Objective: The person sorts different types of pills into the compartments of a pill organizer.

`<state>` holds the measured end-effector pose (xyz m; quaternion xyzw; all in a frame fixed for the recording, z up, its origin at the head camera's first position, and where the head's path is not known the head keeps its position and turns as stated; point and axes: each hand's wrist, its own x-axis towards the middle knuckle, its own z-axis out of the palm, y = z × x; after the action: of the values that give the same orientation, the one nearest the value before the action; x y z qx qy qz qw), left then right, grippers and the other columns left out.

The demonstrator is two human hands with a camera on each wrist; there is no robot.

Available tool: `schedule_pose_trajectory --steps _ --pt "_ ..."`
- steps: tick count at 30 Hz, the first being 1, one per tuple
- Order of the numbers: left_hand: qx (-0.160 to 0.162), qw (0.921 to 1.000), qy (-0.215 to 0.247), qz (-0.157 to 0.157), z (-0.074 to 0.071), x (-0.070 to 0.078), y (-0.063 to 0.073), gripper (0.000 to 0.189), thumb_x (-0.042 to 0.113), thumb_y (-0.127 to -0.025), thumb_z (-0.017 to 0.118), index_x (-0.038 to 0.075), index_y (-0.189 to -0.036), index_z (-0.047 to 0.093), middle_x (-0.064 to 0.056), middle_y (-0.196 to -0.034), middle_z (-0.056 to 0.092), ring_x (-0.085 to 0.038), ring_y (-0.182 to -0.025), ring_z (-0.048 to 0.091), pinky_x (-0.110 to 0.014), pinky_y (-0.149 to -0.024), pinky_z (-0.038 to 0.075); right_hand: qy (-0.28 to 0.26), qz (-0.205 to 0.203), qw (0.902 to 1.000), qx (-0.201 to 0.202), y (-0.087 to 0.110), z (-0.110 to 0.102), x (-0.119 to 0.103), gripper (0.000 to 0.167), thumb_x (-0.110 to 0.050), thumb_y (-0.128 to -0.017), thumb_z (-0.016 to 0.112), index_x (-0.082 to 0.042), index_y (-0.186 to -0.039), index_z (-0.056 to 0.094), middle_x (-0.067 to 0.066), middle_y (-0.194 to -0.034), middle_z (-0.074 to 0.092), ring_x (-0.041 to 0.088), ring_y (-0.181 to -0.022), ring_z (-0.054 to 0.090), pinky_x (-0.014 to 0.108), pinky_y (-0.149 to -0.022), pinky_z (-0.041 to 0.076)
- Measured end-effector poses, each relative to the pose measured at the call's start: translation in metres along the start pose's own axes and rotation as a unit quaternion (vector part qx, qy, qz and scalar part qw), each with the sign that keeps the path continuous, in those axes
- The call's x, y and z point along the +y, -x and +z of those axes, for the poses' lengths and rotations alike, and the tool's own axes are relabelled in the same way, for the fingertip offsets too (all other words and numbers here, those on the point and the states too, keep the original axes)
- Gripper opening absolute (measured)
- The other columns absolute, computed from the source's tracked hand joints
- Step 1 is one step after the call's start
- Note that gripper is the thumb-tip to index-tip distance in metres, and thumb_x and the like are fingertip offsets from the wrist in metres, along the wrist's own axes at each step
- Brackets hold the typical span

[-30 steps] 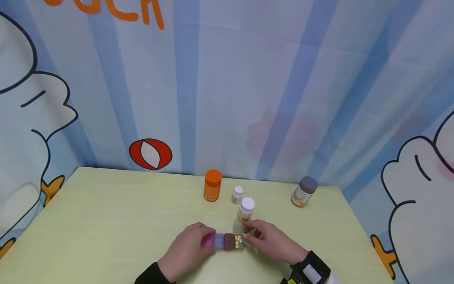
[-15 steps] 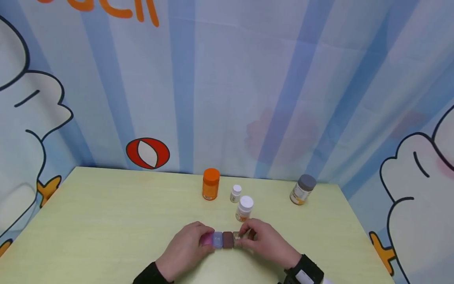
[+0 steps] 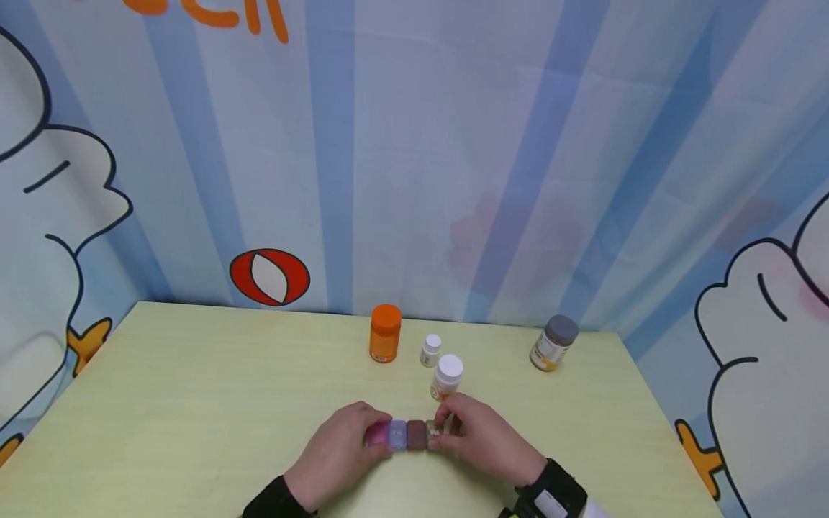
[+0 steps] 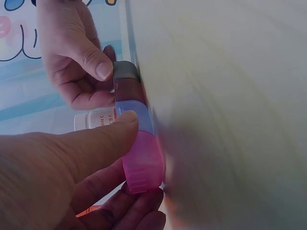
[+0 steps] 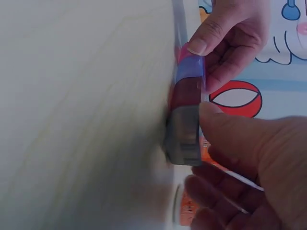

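A pill organizer [image 3: 416,435] lies on the table between my two hands, its compartments in a row: pink, blue-violet, dark red-brown and smoky grey. With thumb and fingers my left hand [image 3: 343,447] grips the pink compartment [image 4: 144,160] at the left end. My right hand [image 3: 481,440] pinches the grey compartment [image 5: 184,134] at the other end, thumb on the near side and fingers on the far side. In the head view these fingers cover most of the grey compartment. All the lids I can make out lie down.
Just behind the organizer stands a white-capped bottle [image 3: 447,377], with a smaller white-capped bottle [image 3: 430,351] beyond it. An orange bottle [image 3: 386,333] stands near the table's back edge. Farther right is a grey-capped bottle [image 3: 554,343]. A striped cartoon curtain [image 3: 414,158] hangs behind the table.
The grey compartment stood open with yellow pills showing and its lid raised behind it. My right hand has moved left onto that end, and the lid is now down.
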<state>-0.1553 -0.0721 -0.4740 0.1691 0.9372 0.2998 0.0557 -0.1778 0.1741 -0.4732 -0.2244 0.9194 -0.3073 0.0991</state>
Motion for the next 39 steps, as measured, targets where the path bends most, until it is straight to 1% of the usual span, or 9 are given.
schedule_pose_trajectory --steps 4,7,13,22,25,28,32,36,39 --pt "0.006 1.0000 -0.003 0.007 0.000 0.000 -0.001 0.036 0.030 -0.080 0.079 0.014 -0.112 0.071 0.002 -0.101 0.065 -0.013 -0.091 0.059 -0.036 -0.081 0.051 0.099 -0.068 0.9927 0.006 -0.003 0.004 -0.011 0.037 -0.041 -0.081 0.076 -0.021 -0.110 0.066 -0.008 -0.104 0.058 0.009 -0.094 0.052 0.026 -0.082 0.048" --pt "0.009 0.9999 -0.006 0.009 0.001 -0.001 -0.001 0.035 0.030 -0.080 0.079 0.014 -0.111 0.071 0.002 -0.100 0.065 -0.013 -0.090 0.059 -0.036 -0.081 0.051 0.147 -0.101 0.9840 -0.004 -0.006 0.008 -0.018 0.041 -0.044 -0.081 0.076 -0.020 -0.113 0.068 -0.010 -0.099 0.053 0.004 -0.088 0.048 0.020 -0.077 0.047" --pt "0.010 0.9998 -0.015 0.012 0.002 -0.001 -0.001 0.035 0.031 -0.080 0.078 0.015 -0.111 0.071 0.002 -0.100 0.065 -0.013 -0.090 0.059 -0.035 -0.080 0.051 0.180 -0.106 0.9778 -0.012 -0.012 0.011 -0.024 0.035 -0.043 -0.080 0.076 -0.021 -0.107 0.070 -0.012 -0.089 0.046 0.002 -0.077 0.044 0.015 -0.067 0.041" --pt "0.001 0.9999 -0.016 0.000 0.002 -0.001 -0.002 0.036 0.032 -0.080 0.079 0.016 -0.111 0.071 0.002 -0.100 0.064 -0.011 -0.089 0.058 -0.035 -0.079 0.051 0.212 -0.144 0.9666 -0.017 -0.013 0.007 -0.025 0.031 -0.039 -0.088 0.070 -0.019 -0.111 0.071 -0.011 -0.087 0.045 0.002 -0.074 0.044 0.014 -0.064 0.039" --pt "0.005 0.9998 -0.016 0.004 0.002 -0.002 -0.002 0.035 0.032 -0.080 0.079 0.016 -0.111 0.071 0.003 -0.099 0.064 -0.011 -0.088 0.058 -0.035 -0.079 0.051 0.200 -0.150 0.9681 -0.020 -0.013 0.005 -0.026 0.027 -0.037 -0.093 0.064 -0.019 -0.111 0.072 -0.011 -0.086 0.047 0.002 -0.073 0.045 0.014 -0.063 0.040" --pt "0.010 0.9997 -0.018 0.012 0.002 -0.002 -0.002 0.035 0.032 -0.080 0.078 0.015 -0.110 0.071 0.002 -0.099 0.065 -0.011 -0.088 0.058 -0.034 -0.079 0.050 0.175 -0.140 0.9743 -0.020 -0.013 0.002 -0.024 0.027 -0.036 -0.096 0.059 -0.019 -0.113 0.072 -0.012 -0.087 0.049 0.000 -0.073 0.046 0.014 -0.064 0.041" --pt "0.017 0.9995 -0.020 0.020 0.003 -0.003 -0.002 0.035 0.031 -0.080 0.079 0.015 -0.110 0.071 0.002 -0.100 0.065 -0.012 -0.089 0.059 -0.034 -0.079 0.051 0.151 -0.108 0.9826 -0.009 -0.016 0.003 -0.021 0.028 -0.036 -0.099 0.053 -0.021 -0.115 0.070 -0.014 -0.091 0.056 0.000 -0.080 0.051 0.018 -0.073 0.048" --pt "0.016 0.9996 -0.015 0.017 0.003 -0.003 -0.002 0.035 0.030 -0.080 0.079 0.015 -0.110 0.071 0.002 -0.100 0.065 -0.011 -0.089 0.059 -0.034 -0.080 0.051 0.123 -0.073 0.9896 0.012 -0.022 0.006 -0.018 0.027 -0.031 -0.102 0.049 -0.018 -0.119 0.065 -0.012 -0.104 0.065 0.004 -0.095 0.060 0.028 -0.087 0.053" --pt "0.012 0.9998 -0.013 0.013 0.003 -0.002 -0.002 0.036 0.030 -0.079 0.079 0.014 -0.111 0.071 0.002 -0.100 0.065 -0.011 -0.089 0.059 -0.035 -0.079 0.051 0.102 -0.049 0.9932 0.028 -0.027 0.009 -0.016 0.025 -0.028 -0.102 0.050 -0.017 -0.121 0.062 -0.007 -0.111 0.068 0.006 -0.100 0.063 0.031 -0.089 0.053"
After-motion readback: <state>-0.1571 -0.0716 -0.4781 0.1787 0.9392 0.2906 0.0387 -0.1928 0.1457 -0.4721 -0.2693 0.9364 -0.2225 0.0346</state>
